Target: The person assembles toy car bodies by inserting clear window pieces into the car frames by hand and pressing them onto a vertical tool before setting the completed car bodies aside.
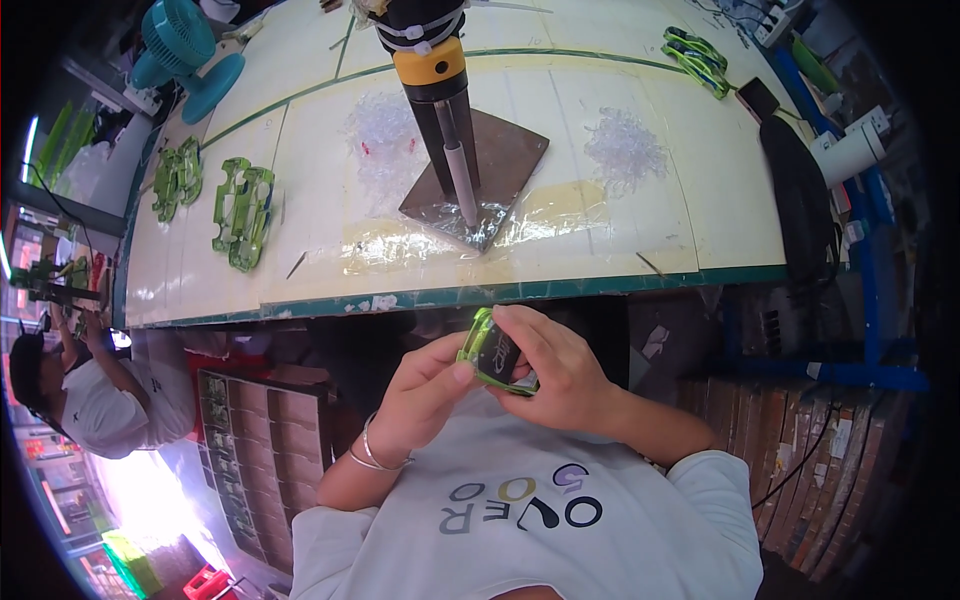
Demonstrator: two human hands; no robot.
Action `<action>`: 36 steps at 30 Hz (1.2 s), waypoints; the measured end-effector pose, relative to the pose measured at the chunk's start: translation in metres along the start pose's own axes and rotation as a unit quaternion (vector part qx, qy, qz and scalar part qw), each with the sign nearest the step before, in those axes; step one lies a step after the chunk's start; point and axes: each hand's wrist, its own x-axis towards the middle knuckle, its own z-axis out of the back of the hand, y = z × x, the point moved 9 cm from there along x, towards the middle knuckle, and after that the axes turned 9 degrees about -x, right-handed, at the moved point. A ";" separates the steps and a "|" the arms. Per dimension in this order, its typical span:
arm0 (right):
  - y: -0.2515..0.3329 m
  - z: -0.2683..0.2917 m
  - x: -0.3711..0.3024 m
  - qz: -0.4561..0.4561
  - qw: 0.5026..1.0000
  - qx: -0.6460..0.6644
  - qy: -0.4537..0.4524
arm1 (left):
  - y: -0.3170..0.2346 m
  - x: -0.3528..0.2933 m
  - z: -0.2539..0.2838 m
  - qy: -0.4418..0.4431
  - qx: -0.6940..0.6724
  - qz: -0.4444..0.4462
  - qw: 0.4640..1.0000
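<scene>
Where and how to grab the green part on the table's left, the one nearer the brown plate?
Probably by both long edges of the green part at mid-length, pinched from above: it is longer than wide, runs front to back and lies uncovered. The left hand is nearer, but holds the green-rimmed piece.

Glossy green piece [492, 353], probably plastic
</scene>
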 end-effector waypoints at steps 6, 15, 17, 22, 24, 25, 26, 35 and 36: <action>-0.001 0.000 0.000 -0.014 0.999 0.026 0.040 | 0.004 0.001 -0.005 0.020 -0.005 0.041 0.999; 0.000 0.005 0.002 0.010 1.000 -0.021 0.021 | 0.010 0.001 -0.004 0.026 0.074 0.032 0.996; -0.003 0.004 0.001 0.009 0.999 -0.032 0.024 | 0.013 0.003 -0.003 0.020 0.083 0.032 0.996; -0.005 0.003 -0.003 0.002 0.999 0.024 0.025 | 0.016 0.004 -0.007 0.043 0.025 0.043 0.998; -0.002 0.005 -0.006 0.003 0.999 -0.007 0.033 | 0.013 0.003 -0.006 0.037 0.022 0.036 0.998; -0.001 0.003 -0.006 0.005 0.998 -0.033 0.044 | 0.011 0.004 -0.003 0.025 0.020 0.027 0.999; -0.002 0.004 -0.005 0.004 0.998 -0.033 0.044 | 0.010 0.005 -0.003 0.024 0.020 0.028 0.999; 0.012 0.001 -0.006 0.102 0.993 -0.017 0.050 | 0.011 0.004 0.005 -0.005 0.005 0.000 1.000; 0.010 0.001 -0.006 0.095 0.994 -0.011 0.051 | 0.012 0.005 0.003 0.002 -0.007 0.005 1.000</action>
